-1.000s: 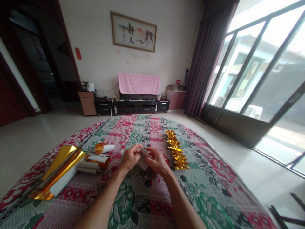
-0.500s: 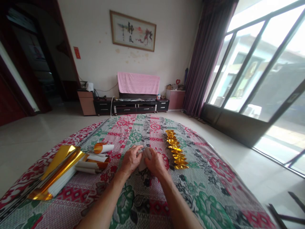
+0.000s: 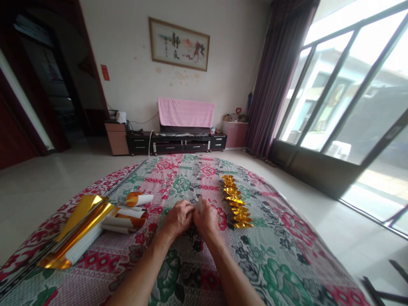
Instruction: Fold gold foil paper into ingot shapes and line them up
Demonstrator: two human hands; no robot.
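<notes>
My left hand point(image 3: 178, 219) and my right hand point(image 3: 206, 219) meet over the middle of the table, fingers closed around a small piece of paper point(image 3: 200, 205). Only a pale sliver of that paper shows; the rest is covered by my fingers. Right of my hands runs a row of folded gold foil paper ingots point(image 3: 237, 202). To the left lie a stack of gold foil paper sheets point(image 3: 84, 231) with white backs and several curled pieces of foil paper point(image 3: 124, 219). Another rolled gold and white piece point(image 3: 139, 199) sits just beyond them.
A flowered cloth point(image 3: 274, 272) covers the round table. Beyond it stand a low black TV cabinet point(image 3: 181, 147) and a television under a pink cloth point(image 3: 186, 112). Glass doors point(image 3: 338, 102) and a purple curtain point(image 3: 263, 85) are at the right. Dark furniture legs point(image 3: 382, 293) show at lower right.
My hands have drawn closer together, and the piece of paper between them is now mostly hidden by my fingers. The ingots and the foil stack lie as before.
</notes>
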